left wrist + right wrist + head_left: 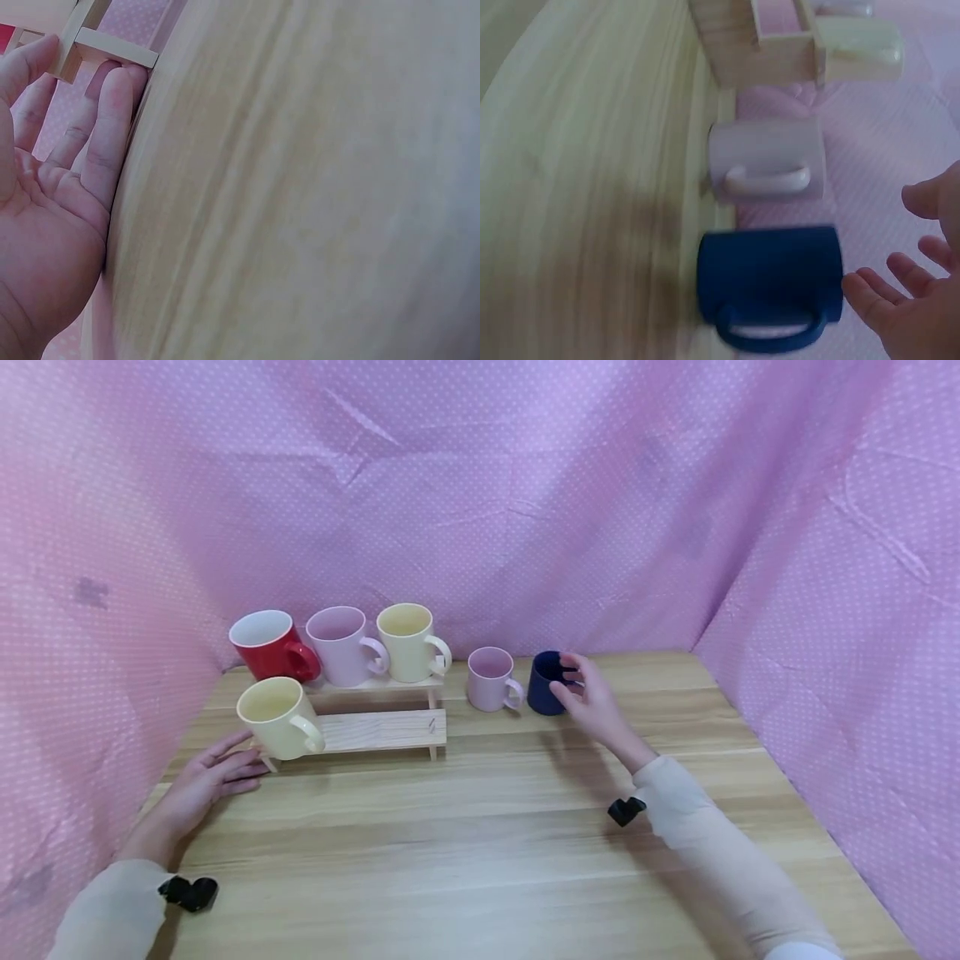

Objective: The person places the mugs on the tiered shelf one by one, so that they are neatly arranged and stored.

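My right hand is spread, fingers loose, right at the dark blue mug near the back edge of the table; the wrist view shows a gap between fingertips and mug, so I hold nothing. My left hand lies flat and open by the front left foot of the wooden rack. I judge the handle faces my right hand, so I should close round the body or hook the handle, lift straight, and keep clear of the small pink mug just beside it.
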`<move>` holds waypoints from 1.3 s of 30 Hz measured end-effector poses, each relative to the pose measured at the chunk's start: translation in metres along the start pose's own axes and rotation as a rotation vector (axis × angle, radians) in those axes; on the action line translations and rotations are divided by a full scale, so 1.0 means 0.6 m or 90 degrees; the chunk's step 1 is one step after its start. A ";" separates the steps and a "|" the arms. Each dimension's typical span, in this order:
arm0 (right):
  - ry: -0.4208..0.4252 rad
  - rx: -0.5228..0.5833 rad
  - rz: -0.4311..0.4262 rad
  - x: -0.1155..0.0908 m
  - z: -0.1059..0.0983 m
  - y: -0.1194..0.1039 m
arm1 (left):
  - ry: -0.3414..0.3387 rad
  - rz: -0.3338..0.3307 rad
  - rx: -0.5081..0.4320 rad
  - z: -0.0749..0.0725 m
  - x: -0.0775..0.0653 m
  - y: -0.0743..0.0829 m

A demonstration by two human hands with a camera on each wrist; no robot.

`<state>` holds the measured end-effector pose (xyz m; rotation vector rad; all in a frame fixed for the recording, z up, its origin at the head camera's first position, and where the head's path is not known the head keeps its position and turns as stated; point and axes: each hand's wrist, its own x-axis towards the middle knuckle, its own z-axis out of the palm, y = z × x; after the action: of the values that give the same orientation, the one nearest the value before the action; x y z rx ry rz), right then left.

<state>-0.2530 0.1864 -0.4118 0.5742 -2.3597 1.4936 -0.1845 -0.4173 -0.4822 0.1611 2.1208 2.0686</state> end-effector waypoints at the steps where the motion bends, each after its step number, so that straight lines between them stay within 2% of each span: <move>1: 0.009 -0.013 0.013 -0.004 -0.008 0.008 | 0.001 -0.002 0.003 0.002 0.003 -0.001; 4: 0.023 -0.066 0.061 -0.009 -0.025 0.026 | 0.001 -0.002 -0.002 0.003 0.005 -0.003; 8: 0.006 -0.137 0.128 -0.012 -0.037 0.042 | -0.005 -0.004 -0.014 0.002 0.007 -0.004; 15: -0.029 -0.120 0.203 -0.019 -0.042 0.074 | -0.019 0.006 -0.034 0.002 0.011 -0.006; 21: -0.037 -0.130 0.210 -0.022 -0.037 0.089 | -0.027 0.018 -0.056 0.001 0.012 -0.007; 25: -0.047 -0.152 0.203 -0.019 -0.021 0.096 | -0.030 0.027 -0.058 -0.007 0.002 -0.006; 28: -0.053 -0.141 0.207 -0.017 -0.010 0.098 | -0.027 0.036 -0.056 -0.011 -0.004 -0.005; 35: -0.017 -0.092 0.249 -0.021 -0.018 0.092 | -0.029 0.024 -0.047 -0.003 0.010 -0.008; 39: -0.025 -0.108 0.250 -0.021 -0.020 0.093 | -0.032 0.035 -0.049 -0.001 0.011 -0.009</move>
<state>-0.2679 0.2210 -0.4563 0.1012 -2.7111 1.4136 -0.1910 -0.4169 -0.4882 0.2621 2.0254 2.1500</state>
